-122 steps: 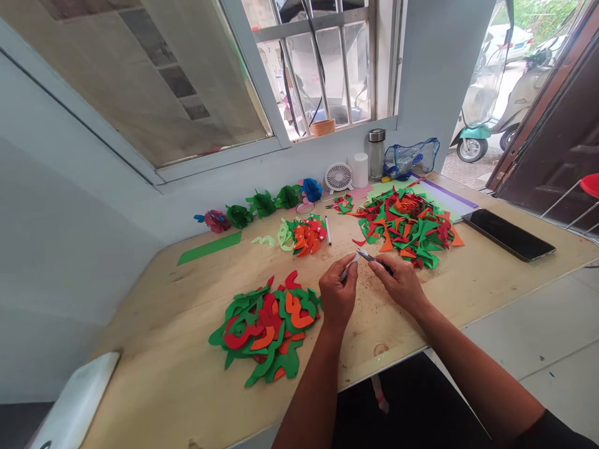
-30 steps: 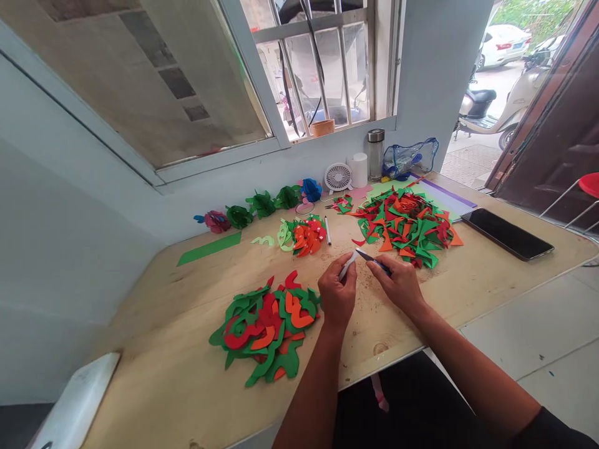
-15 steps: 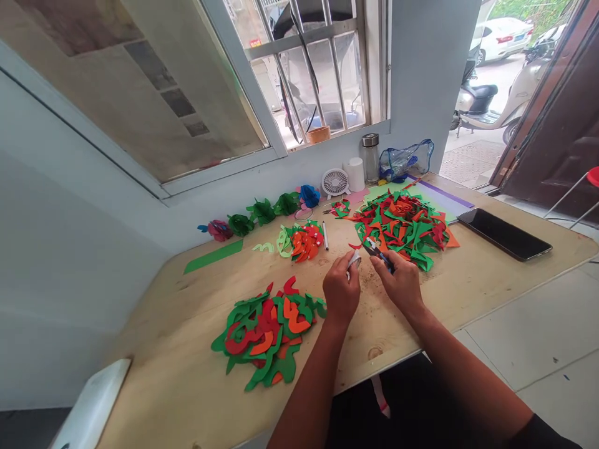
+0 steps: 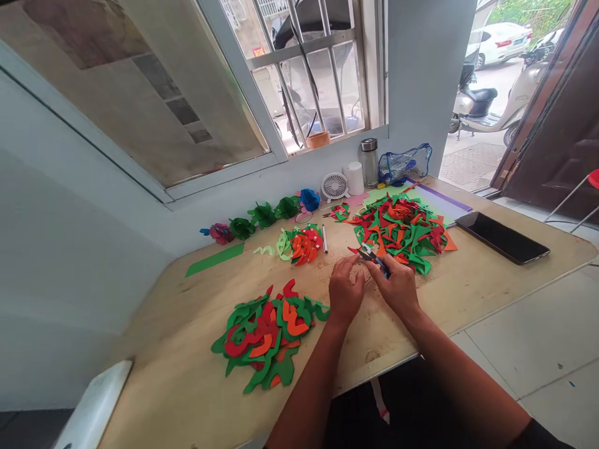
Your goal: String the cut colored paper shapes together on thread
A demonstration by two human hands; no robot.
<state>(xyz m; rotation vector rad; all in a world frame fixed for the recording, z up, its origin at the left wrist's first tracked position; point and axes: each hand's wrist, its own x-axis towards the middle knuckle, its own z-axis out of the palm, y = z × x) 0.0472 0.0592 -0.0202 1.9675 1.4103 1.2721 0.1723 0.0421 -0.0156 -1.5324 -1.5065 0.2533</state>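
My right hand [image 4: 397, 288] is closed around dark-handled scissors [image 4: 373, 257], their blades pointing left and away from me. Close beside it, my left hand [image 4: 345, 290] has its fingers bent toward the blades and its thumb curled below. Something thin and pale may be between its fingers, but I cannot make it out. A small red scrap [image 4: 353, 250] lies just beyond the left fingertips. Left of my left forearm is a heap of cut wavy green, red and orange pieces [image 4: 269, 337]. Past my right hand rises a larger pile of pointed scraps [image 4: 402, 227] in the same colours.
Small red and light green cuttings [image 4: 304, 244] lie beside a white pen [image 4: 324, 239]. A phone [image 4: 503, 237] rests at the right. Along the wall stand paper flowers [image 4: 263, 213], a small fan [image 4: 334, 186], a glass bottle [image 4: 369, 163] and a clear pouch [image 4: 405, 164].
The whitish piece seen in my left hand is no longer clearly visible there. My left fingers have stretched out, and the scissors have swung further left, closer to them.
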